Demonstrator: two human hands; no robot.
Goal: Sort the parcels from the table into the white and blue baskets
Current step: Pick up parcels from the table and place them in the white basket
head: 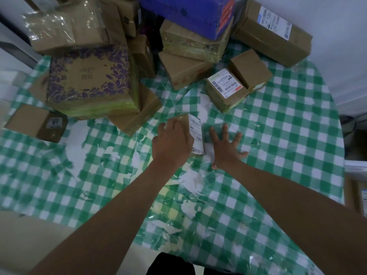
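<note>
Two bare hands are reaching out over the table (278, 155), which is wearing a worn green-and-white checked cloth. The left hand (171, 141) is lying over a small brown parcel (193, 132) near the middle of the table, its fingers curling down over the top and far edge of the box so that it is gripping it; the parcel's white label is facing right, towards the other hand. The right hand (227, 148) is resting just beside that parcel, flat on the cloth with fingers spread wide and straight, holding nothing. Beyond the hands, many more parcels are crowding the far side of the table: a large box with a purple flower pattern (89, 76) is sitting on the left of the heap, a blue box (188, 14) is lying on top of taped brown cartons at the back, a long brown carton (272, 32) is lying at the far right, and a labelled brown box (225, 90) is leaning against a plain one (249, 69) nearer the hands. A lone small box (37, 123) is sitting at the left edge.
</note>
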